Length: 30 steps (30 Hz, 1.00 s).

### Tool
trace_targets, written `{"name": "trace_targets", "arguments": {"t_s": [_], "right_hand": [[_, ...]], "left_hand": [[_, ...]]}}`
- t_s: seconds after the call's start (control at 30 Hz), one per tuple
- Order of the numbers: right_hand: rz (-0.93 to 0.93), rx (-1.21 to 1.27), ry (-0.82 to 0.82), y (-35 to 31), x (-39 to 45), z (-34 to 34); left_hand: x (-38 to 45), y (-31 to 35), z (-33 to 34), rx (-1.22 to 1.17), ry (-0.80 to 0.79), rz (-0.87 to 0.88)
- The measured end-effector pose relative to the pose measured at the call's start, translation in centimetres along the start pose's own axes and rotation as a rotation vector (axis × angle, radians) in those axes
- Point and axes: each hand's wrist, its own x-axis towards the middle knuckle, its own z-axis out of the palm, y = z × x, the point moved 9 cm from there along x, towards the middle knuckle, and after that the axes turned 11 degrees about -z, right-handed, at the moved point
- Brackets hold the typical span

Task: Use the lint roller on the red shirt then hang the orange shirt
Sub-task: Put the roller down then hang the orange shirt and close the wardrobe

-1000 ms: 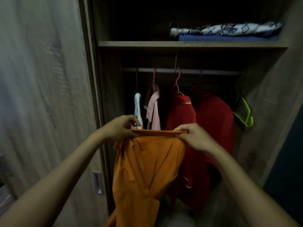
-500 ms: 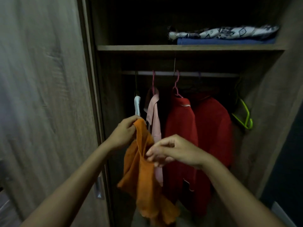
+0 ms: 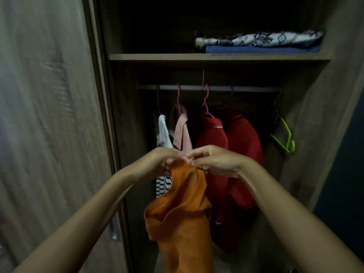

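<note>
The orange shirt (image 3: 181, 213) hangs bunched and limp in front of the open wardrobe. My left hand (image 3: 159, 162) grips its top edge from the left. My right hand (image 3: 214, 162) pinches the same top edge from the right, fingertips touching the left hand's. Behind them, red shirts (image 3: 212, 134) hang from a pink hanger on the rail (image 3: 216, 88). No lint roller is in view.
A pink garment (image 3: 182, 133) and a white and striped one (image 3: 163, 133) hang at the rail's left. An empty green hanger (image 3: 283, 138) hangs at the right. Folded cloths (image 3: 258, 43) lie on the shelf above. The wardrobe door (image 3: 49, 115) stands at my left.
A second ago both hands held the orange shirt's edge stretched wide. The right hand let go, then came back up to the left hand, and the shirt now hangs bunched.
</note>
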Motion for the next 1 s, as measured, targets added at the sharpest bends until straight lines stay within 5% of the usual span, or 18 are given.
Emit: {"name": "trace_targets", "arguments": {"t_s": [0.2, 0.33, 0.47, 0.57, 0.67, 0.83, 1.0], "right_hand": [[0.024, -0.508, -0.122, -2.0, -1.6, -0.1], [-0.113, -0.927, 0.26, -7.2, -3.3, -4.0], [-0.252, -1.014, 0.755, -11.3, -7.6, -8.3], [-0.078, -1.095, 0.845, -9.1, -9.4, -12.0], [-0.012, -0.996, 0.87, -6.3, -10.5, -14.2], [0.036, -0.779, 0.661, -3.1, -8.9, -14.3], [0.103, -0.884, 0.994, -4.3, -10.0, -19.7]], "left_hand": [[-0.2, -0.3, -0.6, 0.349, 0.109, 0.018], [-0.3, 0.4, -1.5, 0.697, 0.38, 0.16], [-0.3, -0.5, -2.3, 0.881, 0.564, 0.197], [-0.7, -1.3, -5.0, 0.749, 0.62, 0.135], [0.2, -0.5, -5.6, 0.431, 0.465, 0.08], [1.8, 4.0, -5.6, 0.264, 0.532, 0.189], [2.9, 8.3, -4.2, 0.361, 0.648, 0.272]]}}
